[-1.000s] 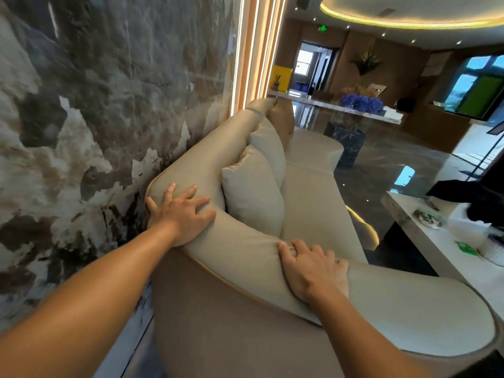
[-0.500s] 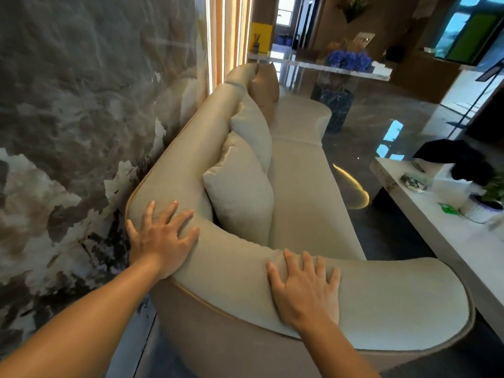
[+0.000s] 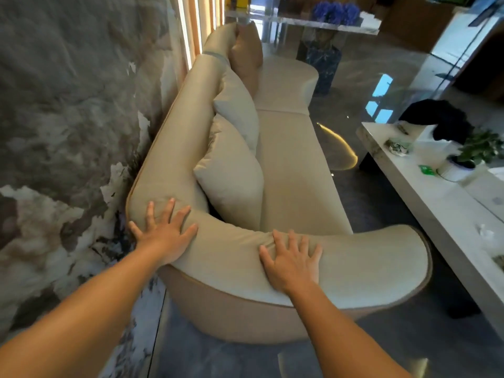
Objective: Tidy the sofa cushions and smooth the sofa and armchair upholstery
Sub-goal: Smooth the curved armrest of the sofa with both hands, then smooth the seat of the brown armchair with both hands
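long beige upholstered sofa (image 3: pixel 294 165), set against the grey marbled wall (image 3: pixel 68 105). left hand (image 3: pixel 166 236): flat on the rounded near corner of the sofa back, fingers (image 3: pixel 149 215) spread wide, holding nothing. right hand (image 3: pixel 291 263): flat on the curved near armrest top, fingers spread wide, holding nothing. two pale beige square cushions (image 3: pixel 231 184) leaning on the backrest; tan cushion (image 3: pixel 245 55) at the far end. white stone bench (image 3: pixel 441 203) near the front edge of the sofa, carrying a small potted plant (image 3: pixel 474 151).
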### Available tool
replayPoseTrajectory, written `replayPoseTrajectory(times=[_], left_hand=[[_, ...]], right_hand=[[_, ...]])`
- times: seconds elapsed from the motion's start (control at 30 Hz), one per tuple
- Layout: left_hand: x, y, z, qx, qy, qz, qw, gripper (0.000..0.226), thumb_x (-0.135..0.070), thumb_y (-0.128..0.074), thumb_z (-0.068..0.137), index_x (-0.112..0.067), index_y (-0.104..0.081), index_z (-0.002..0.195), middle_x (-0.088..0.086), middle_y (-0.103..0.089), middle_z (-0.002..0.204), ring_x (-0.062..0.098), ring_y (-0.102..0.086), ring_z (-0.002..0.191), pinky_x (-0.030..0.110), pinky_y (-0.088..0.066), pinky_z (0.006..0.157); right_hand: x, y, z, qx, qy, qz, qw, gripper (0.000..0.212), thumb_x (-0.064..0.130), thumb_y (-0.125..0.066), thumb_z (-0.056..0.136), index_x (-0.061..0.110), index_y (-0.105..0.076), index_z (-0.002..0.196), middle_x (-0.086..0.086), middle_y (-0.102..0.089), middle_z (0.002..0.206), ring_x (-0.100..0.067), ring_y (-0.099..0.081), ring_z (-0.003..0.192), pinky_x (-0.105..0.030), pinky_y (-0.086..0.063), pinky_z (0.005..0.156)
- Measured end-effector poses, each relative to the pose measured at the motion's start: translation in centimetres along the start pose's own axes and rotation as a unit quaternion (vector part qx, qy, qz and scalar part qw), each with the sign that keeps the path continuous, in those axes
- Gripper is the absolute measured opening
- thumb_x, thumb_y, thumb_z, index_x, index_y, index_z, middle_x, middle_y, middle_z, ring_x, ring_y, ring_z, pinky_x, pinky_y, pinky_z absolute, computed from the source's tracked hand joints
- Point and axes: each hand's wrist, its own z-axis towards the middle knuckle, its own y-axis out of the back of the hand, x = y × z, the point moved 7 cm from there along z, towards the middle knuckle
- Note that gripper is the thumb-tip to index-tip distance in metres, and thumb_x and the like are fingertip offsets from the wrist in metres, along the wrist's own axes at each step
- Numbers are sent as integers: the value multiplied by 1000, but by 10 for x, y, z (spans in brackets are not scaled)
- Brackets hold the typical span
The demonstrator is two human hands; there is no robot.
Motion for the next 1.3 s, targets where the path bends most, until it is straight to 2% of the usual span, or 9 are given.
replayPoseTrajectory(times=[0.1,0.2,0.37,0.47,0.57,0.73,0.83,1.0,1.3], left_hand=[[-3,25,-18,150,-22,64,986,68,-68,-28,92,-47,-3,151,-10,17,163,36,19,147,68,-9,114],[-24,47,-66,276,-89,135,948,69,-57,-44,94,-27,-25,153,4,-15,163,35,-20,146,49,-28,114],[-63,86,-182,332,-100,71,935,44,-43,-47,95,-12,-60,123,3,-66,95,24,-68,81,37,-57,70],[-99,122,-252,290,-159,174,928,46,-36,-43,96,1,-58,118,4,-49,66,23,-57,56,34,-52,61],[-138,148,-320,273,-226,229,907,42,-27,-46,95,7,-61,114,10,-56,72,30,-63,68,37,-52,72],[-193,171,-406,201,-295,280,891,31,-23,-48,90,-3,-65,106,4,-51,64,27,-66,64,31,-51,52],[-222,159,-446,188,-321,281,885,30,-19,-46,90,-1,-67,100,4,-56,68,31,-72,82,35,-56,67],[-265,120,-520,160,-340,284,882,32,-25,-48,99,-7,-62,121,12,-63,124,26,-62,114,29,-50,86],[-345,25,-703,190,-508,369,754,34,-31,-43,93,-11,-70,100,14,-71,109,30,-69,97,32,-55,86]], right_hand=[[2,0,-22,69,0,-5,998,71,66,-12,91,35,-2,154,-7,1,165,-36,5,149,-61,4,116],[6,31,-35,182,12,7,983,66,54,-34,95,21,-26,151,-13,-21,161,-35,-24,144,-50,-22,115],[3,91,-118,432,-100,137,886,55,44,-27,103,5,-41,140,-25,-51,140,-44,-54,122,-39,-46,83],[-7,125,-175,377,-81,135,913,49,37,-36,102,2,-50,132,-25,-59,128,-38,-65,95,-33,-49,61],[-32,157,-236,295,-65,116,946,42,36,-48,96,3,-60,119,-18,-72,106,-29,-68,65,-32,-53,56],[-103,194,-342,221,-104,73,967,42,40,-53,92,9,-60,120,-9,-73,93,-21,-65,57,-34,-54,60],[-150,203,-407,190,-146,77,968,45,41,-54,92,11,-59,125,-6,-67,83,-19,-63,52,-35,-57,70],[-228,197,-522,157,-217,118,956,40,41,-55,91,14,-63,119,-4,-65,84,-19,-65,57,-33,-53,67],[-354,128,-715,182,-346,200,898,49,40,-55,93,8,-54,129,-8,-63,100,-21,-60,58,-32,-44,51]])
